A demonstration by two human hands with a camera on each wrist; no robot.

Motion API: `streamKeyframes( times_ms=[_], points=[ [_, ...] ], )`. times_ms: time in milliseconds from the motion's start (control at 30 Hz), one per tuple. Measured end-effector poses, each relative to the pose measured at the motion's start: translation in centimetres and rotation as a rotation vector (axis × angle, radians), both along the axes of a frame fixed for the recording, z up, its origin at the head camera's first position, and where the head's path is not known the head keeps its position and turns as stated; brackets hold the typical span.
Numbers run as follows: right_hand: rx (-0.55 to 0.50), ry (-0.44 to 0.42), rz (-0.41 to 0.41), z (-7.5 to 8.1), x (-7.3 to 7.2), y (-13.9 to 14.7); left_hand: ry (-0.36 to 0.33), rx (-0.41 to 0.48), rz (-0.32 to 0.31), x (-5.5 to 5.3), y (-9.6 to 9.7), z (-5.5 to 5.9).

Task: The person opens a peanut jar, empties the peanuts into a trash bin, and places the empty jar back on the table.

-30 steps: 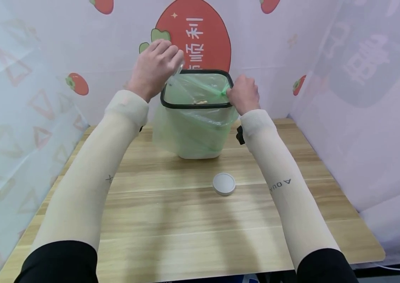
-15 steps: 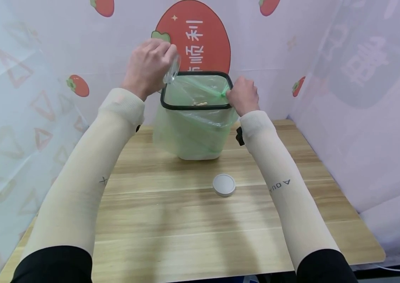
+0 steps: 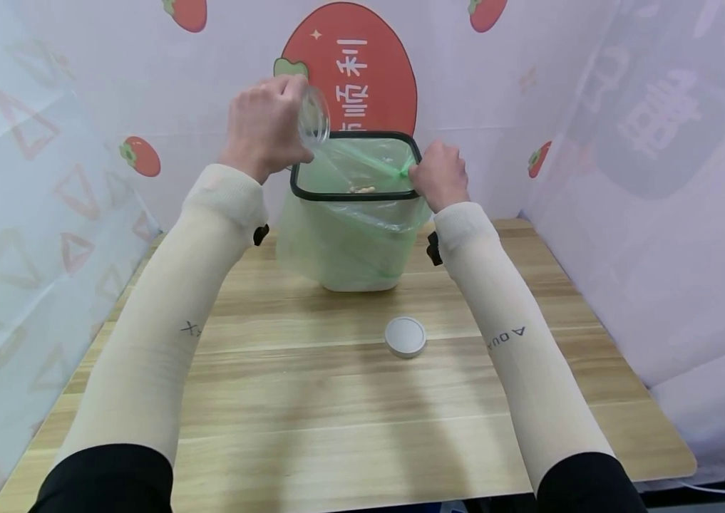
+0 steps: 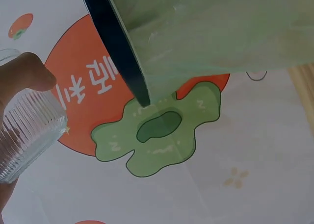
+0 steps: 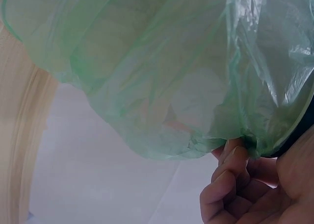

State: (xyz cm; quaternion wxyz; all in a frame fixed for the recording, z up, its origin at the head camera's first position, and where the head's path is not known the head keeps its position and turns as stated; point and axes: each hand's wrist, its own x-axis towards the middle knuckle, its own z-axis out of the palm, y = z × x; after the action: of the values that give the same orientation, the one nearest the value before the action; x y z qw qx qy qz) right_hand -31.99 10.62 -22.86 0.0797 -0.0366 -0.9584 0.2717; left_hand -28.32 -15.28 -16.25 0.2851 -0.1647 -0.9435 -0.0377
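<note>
My left hand (image 3: 264, 128) grips a clear ribbed glass jar (image 4: 34, 128), tilted on its side at the upper left of the bin's rim. The jar looks empty in the left wrist view. A trash bin (image 3: 362, 246) with a black rim (image 3: 356, 196) stands at the back of the table, lined with a thin green bag (image 5: 147, 87). Some pale bits (image 3: 362, 189) lie inside it. At the bin's right edge my right hand (image 3: 442, 173) pinches the bag and rim. A round whitish lid (image 3: 405, 336) lies flat on the table in front of the bin.
The wooden table (image 3: 311, 406) is bounded by printed fabric walls (image 3: 593, 235) at the back and both sides. A white cable (image 3: 721, 491) runs beyond the table's front right corner.
My left hand has drawn slightly left and turned, so the glass jar now shows its round end beside the rim. The right hand, bin and lid stay in place.
</note>
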Motion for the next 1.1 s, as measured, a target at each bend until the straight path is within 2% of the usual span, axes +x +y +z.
streamKeyframes(
  times_ms=[267,633,900,1100],
  points=[
    [0.006,-0.011,0.001,0.1,-0.1,0.0,0.003,0.129,-0.001,-0.4,-0.8,-1.2],
    [0.003,0.004,0.006,0.0,0.0,-0.7,0.008,0.372,0.010,-0.5,-1.3,-3.3],
    [0.001,-0.002,0.027,0.1,0.2,-1.2,-0.009,0.635,0.035,0.3,-2.1,-4.1],
    [0.008,0.005,0.029,0.2,0.2,-1.3,-0.022,0.782,0.045,1.2,-2.3,-4.1]
  ],
)
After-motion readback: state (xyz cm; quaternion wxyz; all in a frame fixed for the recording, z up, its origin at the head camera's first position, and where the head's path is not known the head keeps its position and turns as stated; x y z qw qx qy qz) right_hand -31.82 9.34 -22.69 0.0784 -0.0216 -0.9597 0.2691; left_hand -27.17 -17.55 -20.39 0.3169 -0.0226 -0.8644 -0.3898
